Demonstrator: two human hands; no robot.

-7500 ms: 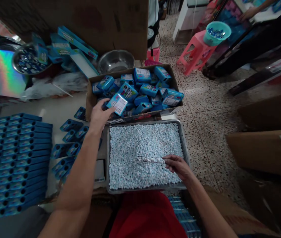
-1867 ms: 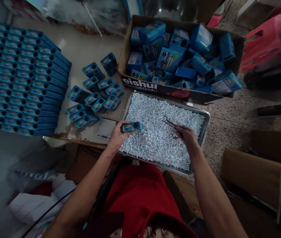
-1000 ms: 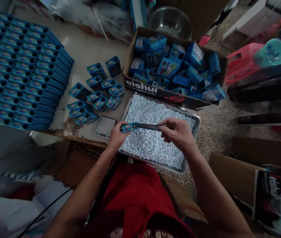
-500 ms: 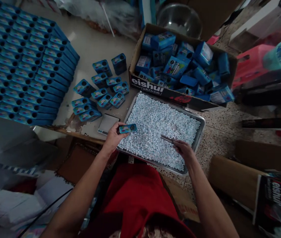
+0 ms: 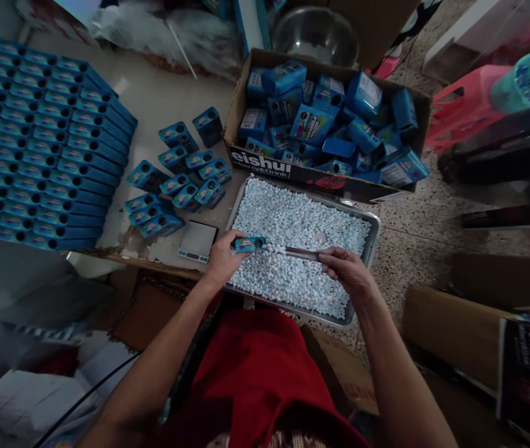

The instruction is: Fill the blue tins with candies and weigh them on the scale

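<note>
My left hand (image 5: pixel 222 258) holds a small blue box (image 5: pixel 248 244) on its side over the near left corner of a metal tray (image 5: pixel 373 225) full of pale blue-white pellets (image 5: pixel 299 224). My right hand (image 5: pixel 346 272) holds a narrow metal scoop (image 5: pixel 299 252), its tip with a few pellets at the box's round hole. Both hands hover just above the pellets.
A cardboard box (image 5: pixel 241 93) of loose blue boxes stands behind the tray. Several more blue boxes (image 5: pixel 175 180) stand on the table at left, next to a large packed block of them (image 5: pixel 35 143). A small scale (image 5: pixel 197 241) lies beside the tray. A steel bowl (image 5: pixel 314 34) sits behind.
My right hand has lifted the scoop out of the pellets and swung it left to the hole of the box. The left hand kept the box almost still.
</note>
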